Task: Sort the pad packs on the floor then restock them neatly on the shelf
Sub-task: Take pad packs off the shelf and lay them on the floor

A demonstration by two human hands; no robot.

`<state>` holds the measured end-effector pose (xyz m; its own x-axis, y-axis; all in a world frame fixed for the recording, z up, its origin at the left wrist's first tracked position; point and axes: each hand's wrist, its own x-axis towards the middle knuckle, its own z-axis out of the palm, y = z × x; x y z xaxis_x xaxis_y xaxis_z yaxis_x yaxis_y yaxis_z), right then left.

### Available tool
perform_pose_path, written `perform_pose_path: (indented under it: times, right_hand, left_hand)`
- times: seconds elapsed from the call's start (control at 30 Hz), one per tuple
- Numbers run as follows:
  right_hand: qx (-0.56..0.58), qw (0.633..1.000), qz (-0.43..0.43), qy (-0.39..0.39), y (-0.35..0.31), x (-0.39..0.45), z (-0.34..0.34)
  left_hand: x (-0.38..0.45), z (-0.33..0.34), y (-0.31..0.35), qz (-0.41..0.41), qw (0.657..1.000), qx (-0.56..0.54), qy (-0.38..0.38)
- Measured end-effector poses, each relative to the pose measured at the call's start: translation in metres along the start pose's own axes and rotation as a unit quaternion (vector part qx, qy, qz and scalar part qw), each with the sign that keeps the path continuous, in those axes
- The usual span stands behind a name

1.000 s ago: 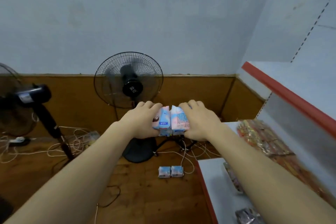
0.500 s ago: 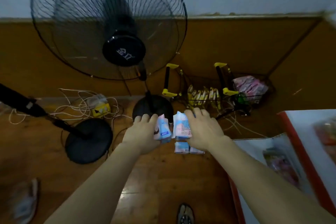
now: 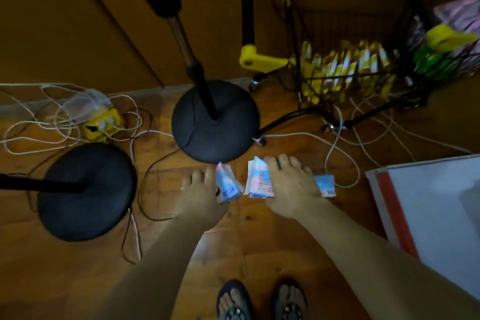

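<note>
My left hand [image 3: 201, 193] grips a light blue and pink pad pack [image 3: 227, 184], held low over the wooden floor. A second pink and blue pad pack [image 3: 258, 180] is in the grip of my right hand [image 3: 288, 189], a small gap apart from the first. Just right of that hand, another blue pad pack [image 3: 324, 186] lies on the floor, partly hidden by my fingers. The white shelf with a red edge [image 3: 392, 213] shows at the right.
Two black fan bases [image 3: 215, 122] [image 3: 85, 191] stand on the floor ahead and to the left. White cables and a yellow power strip [image 3: 104, 125] lie around them. A wire basket cart with yellow handles [image 3: 345, 70] holds goods at the back right. My sandalled feet [image 3: 259, 301] are below.
My view has tipped from the wall and fan heads down to the floor. Both hands have dropped with their packs from chest height to near the floor, and moved slightly apart.
</note>
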<state>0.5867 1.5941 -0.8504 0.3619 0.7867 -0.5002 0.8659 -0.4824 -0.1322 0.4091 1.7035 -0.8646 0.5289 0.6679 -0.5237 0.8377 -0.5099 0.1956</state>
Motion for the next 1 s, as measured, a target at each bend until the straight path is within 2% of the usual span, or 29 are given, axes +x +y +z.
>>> perform_pose_path:
  times: [0.13,0.33,0.57,0.67,0.77,1.0]
  right_hand:
    - [0.001,1.000,-0.001,0.014,0.010,0.064,0.083]
    - [0.008,0.998,-0.010,0.060,0.021,0.157,0.180]
    - [-0.017,0.999,-0.013,0.050,0.037,0.223,0.241]
    - [-0.017,0.999,-0.016,0.025,0.040,0.227,0.252]
    - [-0.018,0.999,-0.028,0.038,0.042,0.220,0.244]
    - [-0.023,0.993,-0.037,0.106,0.037,0.156,0.166]
  left_hand:
    - [0.060,0.080,-0.017,-0.007,1.000,0.011,-0.024]
    - [0.143,0.176,-0.042,-0.015,1.000,0.012,-0.022]
    - [0.196,0.246,-0.054,0.071,0.996,0.020,-0.057]
    - [0.202,0.250,-0.055,0.085,0.993,0.003,-0.086]
    - [0.197,0.237,-0.056,0.077,0.993,-0.012,-0.084]
    - [0.137,0.167,-0.030,0.051,0.997,0.035,0.053]
